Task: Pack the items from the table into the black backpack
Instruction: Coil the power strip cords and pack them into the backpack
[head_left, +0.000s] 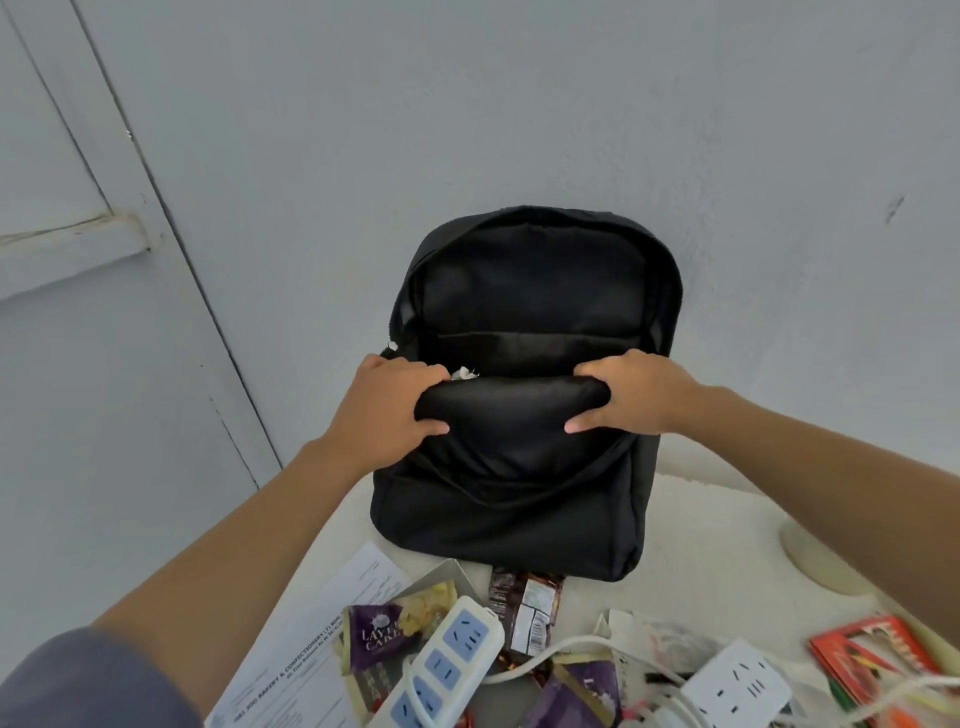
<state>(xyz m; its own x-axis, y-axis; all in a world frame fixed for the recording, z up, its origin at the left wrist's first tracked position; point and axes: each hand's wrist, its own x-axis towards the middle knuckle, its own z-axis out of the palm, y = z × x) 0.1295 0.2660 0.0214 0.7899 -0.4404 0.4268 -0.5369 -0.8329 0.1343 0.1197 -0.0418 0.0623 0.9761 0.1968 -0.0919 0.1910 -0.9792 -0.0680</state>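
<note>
Gripping the folded-down front flap of the backpack (519, 499), the left hand (387, 410) and right hand (636, 392) curl their fingers over its top edge, thumbs pressed on the front; the bag stands open against the wall (519, 104) at the table's (701, 519) far edge; snack packets (376, 631), a power strip (441, 665) and papers (311, 654) lie near.

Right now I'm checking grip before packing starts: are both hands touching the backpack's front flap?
Touching. The head view shows the left hand and right hand each wrapped over the black backpack flap's folded top edge, thumbs pressed against its front.
</note>
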